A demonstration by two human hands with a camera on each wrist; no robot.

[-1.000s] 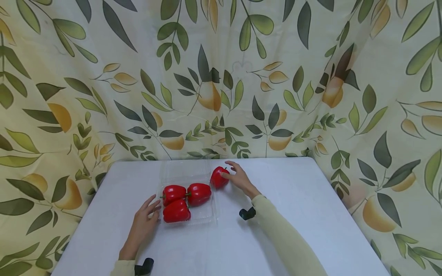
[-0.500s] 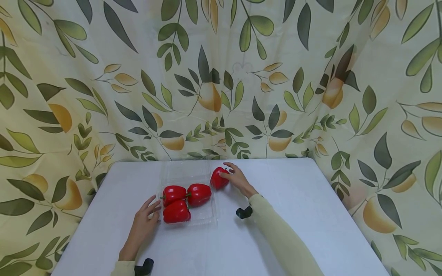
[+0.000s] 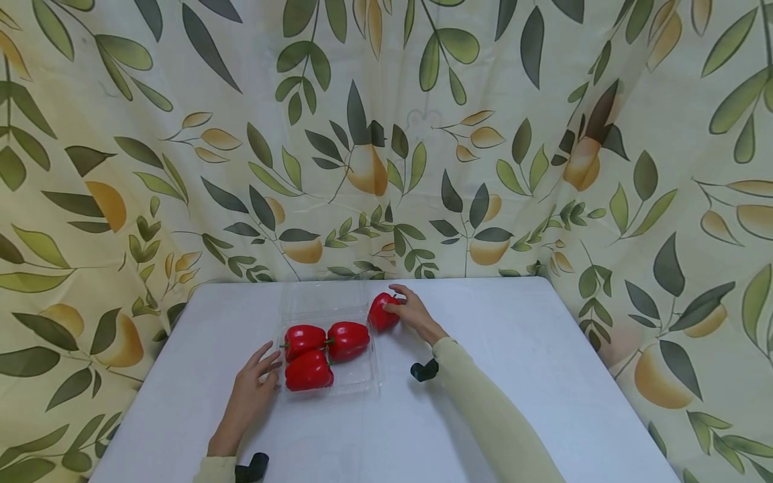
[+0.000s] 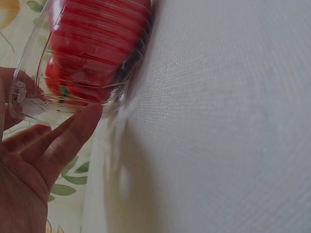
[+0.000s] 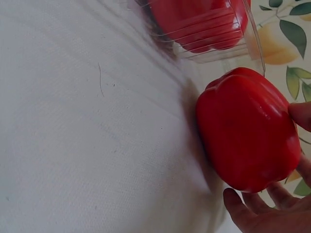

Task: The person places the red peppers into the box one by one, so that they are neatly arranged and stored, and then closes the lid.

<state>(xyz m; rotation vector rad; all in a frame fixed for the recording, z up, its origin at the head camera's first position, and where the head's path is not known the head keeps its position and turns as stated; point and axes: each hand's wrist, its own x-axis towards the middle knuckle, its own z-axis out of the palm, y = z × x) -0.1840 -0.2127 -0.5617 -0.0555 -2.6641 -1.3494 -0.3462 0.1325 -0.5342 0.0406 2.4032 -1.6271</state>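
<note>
Far red bell pepper (image 3: 380, 314): right hand (image 3: 417, 315) clamped on; smooth, may slip. Clear clamshell (image 3: 355, 377): left hand (image 3: 252, 386), fingers apart; bumping may shift it.

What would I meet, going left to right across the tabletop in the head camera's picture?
Left hand → clear plastic container with three red bell peppers → fourth red bell pepper → right hand → pale yellow right sleeve.

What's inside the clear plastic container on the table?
Three red peppers lie inside the clear container, leaving its near right corner bare. A fourth pepper is outside, at the right hand. The container floor beneath the peppers is covered, so it can't be seen.
</note>
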